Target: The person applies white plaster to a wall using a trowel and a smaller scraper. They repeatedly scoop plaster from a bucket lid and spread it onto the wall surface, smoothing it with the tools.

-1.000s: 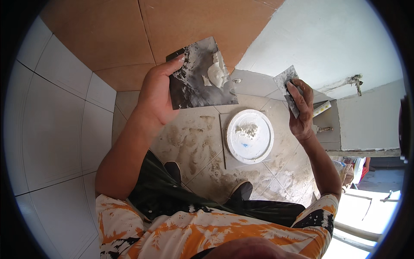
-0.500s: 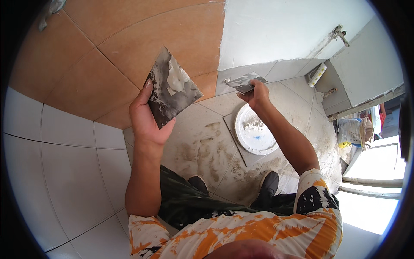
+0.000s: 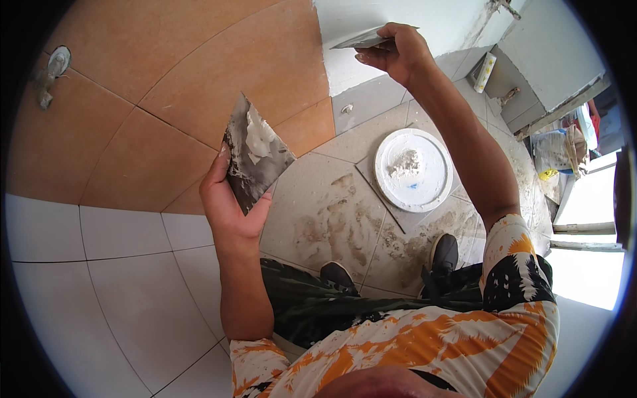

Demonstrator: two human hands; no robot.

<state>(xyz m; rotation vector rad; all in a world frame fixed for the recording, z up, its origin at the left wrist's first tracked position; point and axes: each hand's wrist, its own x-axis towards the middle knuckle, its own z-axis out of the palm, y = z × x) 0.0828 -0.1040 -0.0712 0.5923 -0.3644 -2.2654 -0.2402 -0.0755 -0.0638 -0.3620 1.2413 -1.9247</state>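
Observation:
My left hand (image 3: 232, 199) grips a flat, square metal plate (image 3: 254, 169) smeared with grey, a lump of white putty (image 3: 259, 136) lying on its upper face. The plate is tilted in front of the orange wall tiles. Farther up and to the right, my right hand (image 3: 401, 53) is closed on a thin putty knife (image 3: 363, 40), held nearly edge-on against the white plastered wall (image 3: 371, 69); whether the blade touches it I cannot tell. Below, on the floor, a round white lid (image 3: 424, 189) carries a heap of white putty (image 3: 406, 163).
Orange tiles (image 3: 219, 73) and white tiles (image 3: 146, 292) cover the left walls. A pipe fitting (image 3: 50, 76) juts from the orange tiles. The floor tiles (image 3: 332, 212) are stained around my feet. At the right are bags (image 3: 557, 149) and a bright opening (image 3: 590, 272).
My right hand has risen with the putty knife, from above the lid up to the white wall. My left hand still holds the loaded plate. The view has shifted a little.

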